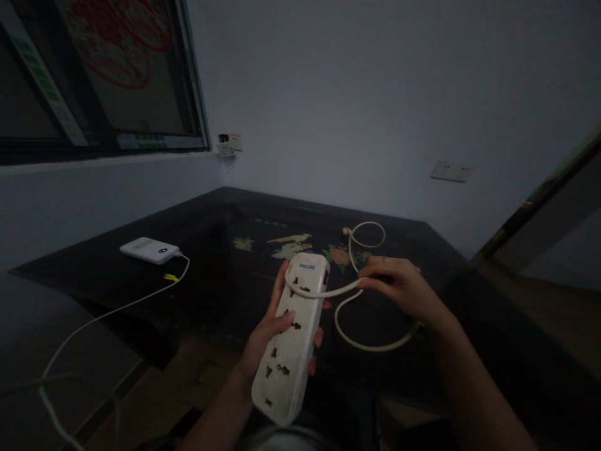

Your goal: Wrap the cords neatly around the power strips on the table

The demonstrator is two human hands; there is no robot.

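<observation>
Standing nearby, one observes a person working at a dark table (pixel 206 244) with both hands raised over its near edge. The left hand (pixel 263 338) grasps a white power strip (pixel 292 347) marked PHILIPS: the thumb lies across the socket face, and the fingertips show along the strip's right side. The strip is tilted, its marked end pointing toward the table's far edge and its other end toward the person. The right hand (pixel 399 282), to the right of the strip, pinches the strip's cord (pixel 339 291) between thumb and fingers. This length of cord crosses the socket face below the lettering. The remaining cord forms a wide bend below the right hand and a smaller loop nearer the far edge, with the plug (pixel 346 232) beside that loop. Bird and flower decorations (pixel 292 245) mark the tabletop beyond the strip. Toward the table's left corner lies a white device (pixel 149 249); a thin white cable (pixel 186 263) bearing a yellow tag (pixel 171 277) leaves its right end and runs down past the near edge. A wall socket plate (pixel 451 171) is mounted above the far-right corner.
</observation>
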